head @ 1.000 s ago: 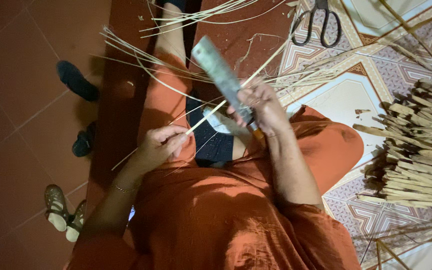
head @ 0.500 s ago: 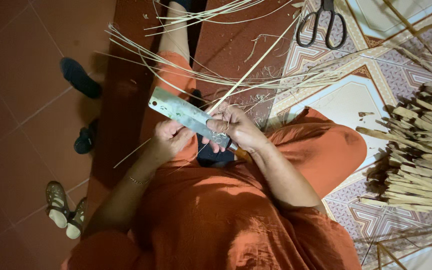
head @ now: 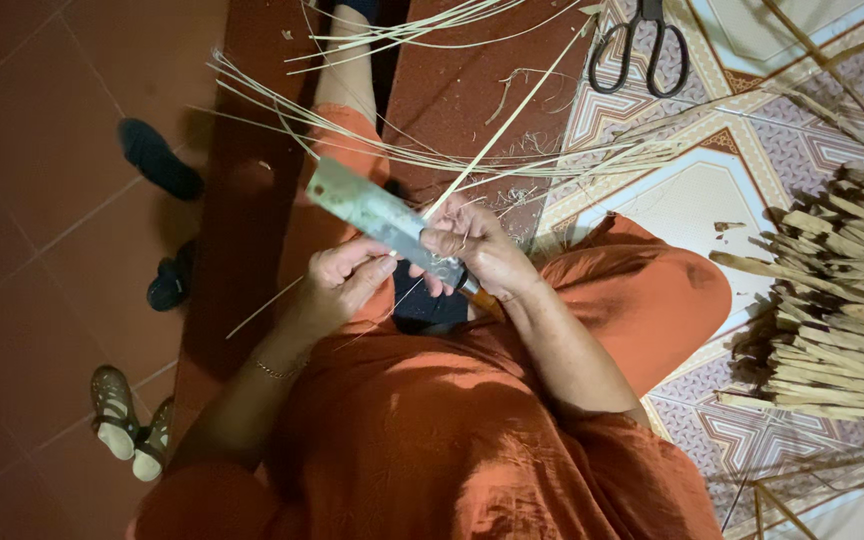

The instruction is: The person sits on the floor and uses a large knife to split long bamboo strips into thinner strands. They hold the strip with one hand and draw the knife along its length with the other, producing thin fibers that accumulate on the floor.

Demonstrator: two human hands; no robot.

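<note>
My right hand (head: 477,250) grips the handle of a broad flat steel knife (head: 377,215), its blade pointing up and left over my lap. My left hand (head: 344,282) sits just below the blade and pinches the near end of a thin pale bamboo strip (head: 512,115) that runs up and right past the blade. I sit in orange clothes (head: 432,430) with one leg stretched forward.
A fan of thin pale strips (head: 432,150) lies over the red floor ahead. Black scissors (head: 642,55) rest at the top right. A heap of split bamboo pieces (head: 842,300) fills the right side on the patterned tiles. Dark shoes (head: 157,160) and sandals (head: 127,420) lie left.
The knife swung from pointing up, down to the left, and now sits a little higher across my lap. My left hand closed in under the blade on the strip.
</note>
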